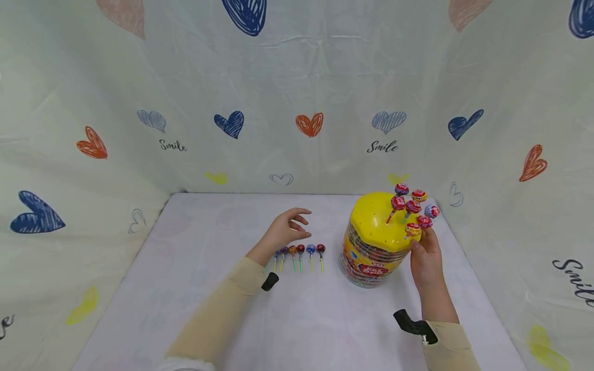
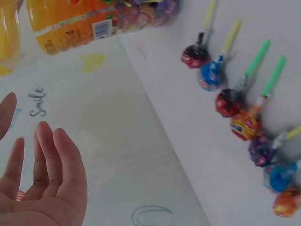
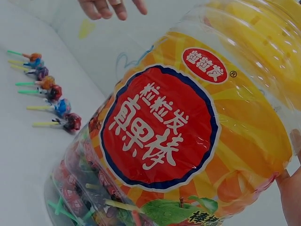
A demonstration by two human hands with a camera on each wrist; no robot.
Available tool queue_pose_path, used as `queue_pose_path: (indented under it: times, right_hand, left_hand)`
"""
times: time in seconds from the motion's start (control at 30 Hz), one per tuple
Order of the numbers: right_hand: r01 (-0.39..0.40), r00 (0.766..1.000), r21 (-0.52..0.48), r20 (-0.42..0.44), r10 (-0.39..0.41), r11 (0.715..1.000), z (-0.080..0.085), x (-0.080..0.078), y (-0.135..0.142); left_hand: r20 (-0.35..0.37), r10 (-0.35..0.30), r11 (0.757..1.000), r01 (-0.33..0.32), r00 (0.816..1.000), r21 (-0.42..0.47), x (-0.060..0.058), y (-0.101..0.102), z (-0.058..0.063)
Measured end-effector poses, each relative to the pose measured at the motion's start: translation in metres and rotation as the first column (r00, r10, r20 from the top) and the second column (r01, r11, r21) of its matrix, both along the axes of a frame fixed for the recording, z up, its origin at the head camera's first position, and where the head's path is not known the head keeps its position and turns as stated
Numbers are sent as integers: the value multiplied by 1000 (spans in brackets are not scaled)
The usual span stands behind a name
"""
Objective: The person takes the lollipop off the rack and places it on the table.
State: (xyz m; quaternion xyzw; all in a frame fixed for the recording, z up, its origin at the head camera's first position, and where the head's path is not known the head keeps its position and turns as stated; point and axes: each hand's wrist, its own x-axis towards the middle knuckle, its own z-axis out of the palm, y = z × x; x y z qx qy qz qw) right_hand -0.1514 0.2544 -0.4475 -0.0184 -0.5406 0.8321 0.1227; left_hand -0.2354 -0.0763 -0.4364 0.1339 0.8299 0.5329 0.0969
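Observation:
A large clear jar [image 1: 373,257] of lollipops, with an orange-yellow label [image 3: 249,127], stands on the right half of the table. Several wrapped lollipops [image 1: 397,203] stick up from the right part of its yellow holed lid [image 1: 371,221]. At the jar's upper right side, my right hand [image 1: 426,263] holds it, thumb near the lid's edge and fingers partly hidden behind. My left hand [image 1: 285,229] hovers left of the jar, fingers loosely bent and holding nothing. Just below it lies a row of several lollipops [image 2: 230,101] with yellow and green sticks, partly covered by the left wrist in the head view.
A white-covered table [image 1: 195,242] carries everything. Behind and beside it hangs a pale cloth [image 1: 264,77] printed with hearts and "Smile". Black straps [image 1: 415,327] sit around both sleeved wrists.

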Motion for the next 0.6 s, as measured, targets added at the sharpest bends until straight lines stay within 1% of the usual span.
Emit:
queue_pose_path:
  times: [0.13, 0.3, 0.43, 0.5, 0.6]
  right_hand:
    - [4, 1000, 13, 10, -4, 1000, 0, 0, 0]
    - [2, 1000, 24, 1, -2, 1000, 0, 1, 0]
    - [-3, 999, 40, -40, 5, 999, -2, 1, 1]
    - [-5, 998, 44, -60, 8, 999, -3, 1, 1]
    - [-6, 998, 39, -68, 8, 999, -4, 1, 1]
  left_hand:
    - [-28, -59, 997, 60, 998, 47, 1, 19, 14]
    - [-55, -124, 985, 130, 991, 117, 8, 45, 36]
    - [-100, -176, 969, 190, 979, 157, 15, 64, 52]
    - [-120, -203, 958, 223, 972, 183, 18, 73, 60]
    - [-133, -231, 942, 256, 964, 216, 23, 85, 69]
